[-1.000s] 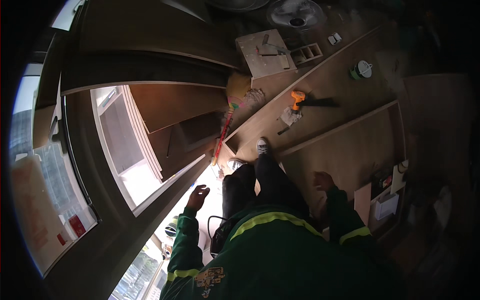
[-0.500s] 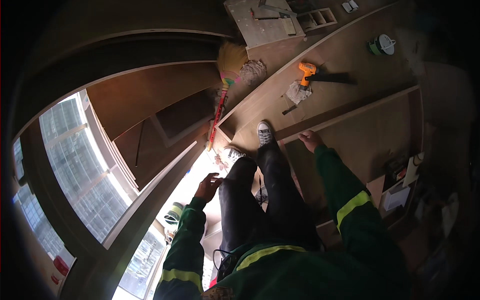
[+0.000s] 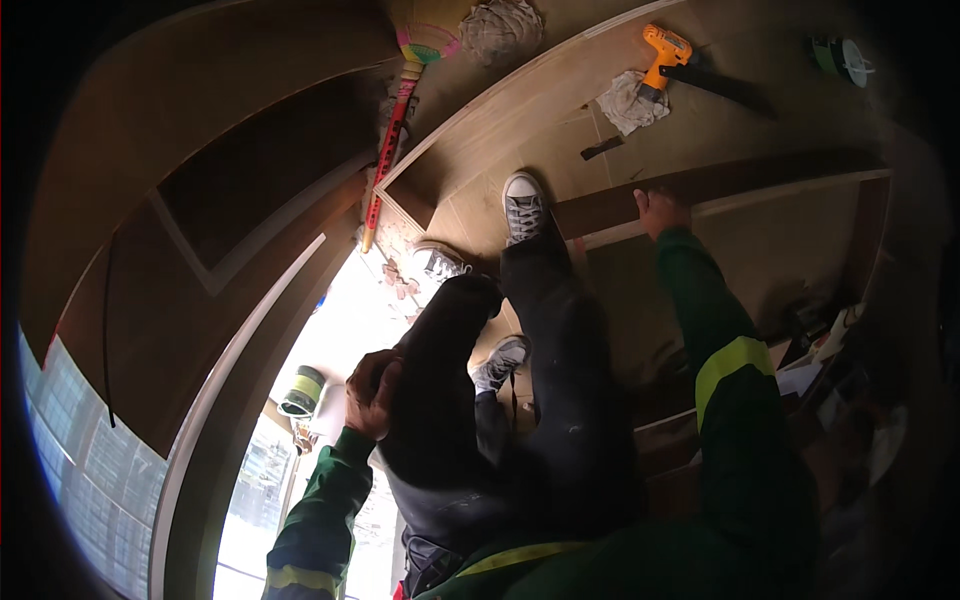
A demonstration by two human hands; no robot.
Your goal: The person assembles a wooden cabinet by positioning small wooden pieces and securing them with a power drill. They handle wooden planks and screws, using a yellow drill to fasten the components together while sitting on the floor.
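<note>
My right hand [image 3: 662, 212] is closed on the top edge of a long wooden board [image 3: 760, 196], the side of a box-like frame lying on the floor. My left hand [image 3: 374, 393] has its fingers curled in beside my bent left leg, and I see nothing in it. The hand is against or very near the dark trousers; I cannot tell which. My sneaker [image 3: 523, 207] stands close to the frame's near corner. To the left of it is another sneaker [image 3: 440, 261].
An orange cordless drill [image 3: 663, 60] lies by a crumpled rag [image 3: 634, 104] and a dark flat strip [image 3: 602, 148]. A red-handled broom [image 3: 388, 160] leans at left. Tubs [image 3: 302, 392] [image 3: 842, 60] stand around. A third shoe [image 3: 501, 362] shows between my legs. Windows [image 3: 90, 480] glare at left.
My view has shifted, and the far bench with its tools has left it. My left hand has moved nearer my leg and its fingers have curled. My right hand stays at the board's edge.
</note>
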